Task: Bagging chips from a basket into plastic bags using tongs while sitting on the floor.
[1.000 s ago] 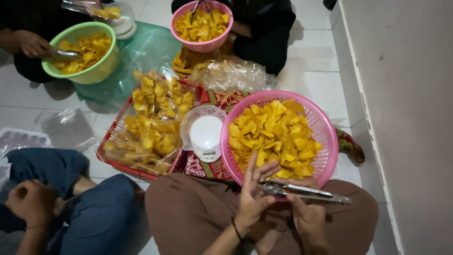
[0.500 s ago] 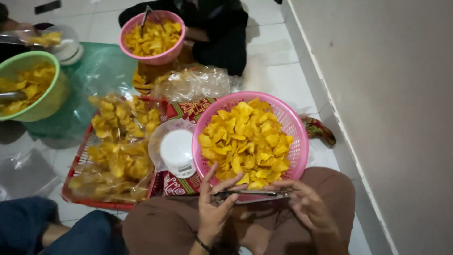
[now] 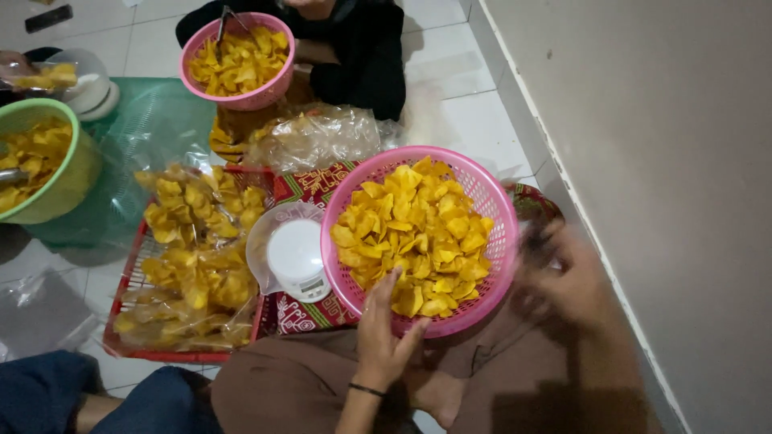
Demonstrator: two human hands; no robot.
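Note:
A pink plastic basket (image 3: 497, 210) full of yellow chips sits on my lap, over my brown garment. My left hand (image 3: 384, 331) rests at the basket's near rim with its fingers spread, touching the rim and the nearest chips and holding nothing. My right hand (image 3: 567, 277) is just past the basket's right side, heavily blurred by motion. Something dark shows near its fingers, but I cannot tell whether it grips anything. A small white scale (image 3: 296, 255) stands just left of the basket.
A red tray (image 3: 121, 321) holds clear bags of chips on the left. A green bowl (image 3: 76, 173) of chips is at far left. Opposite me, a person in black has another pink basket (image 3: 265, 95). A filled plastic bag (image 3: 318, 137) lies between. A wall (image 3: 643, 161) runs along the right.
The metal tongs held across both hands earlier are no longer visible. My left hand has come onto the basket's near rim, and my right hand has swung out to the right.

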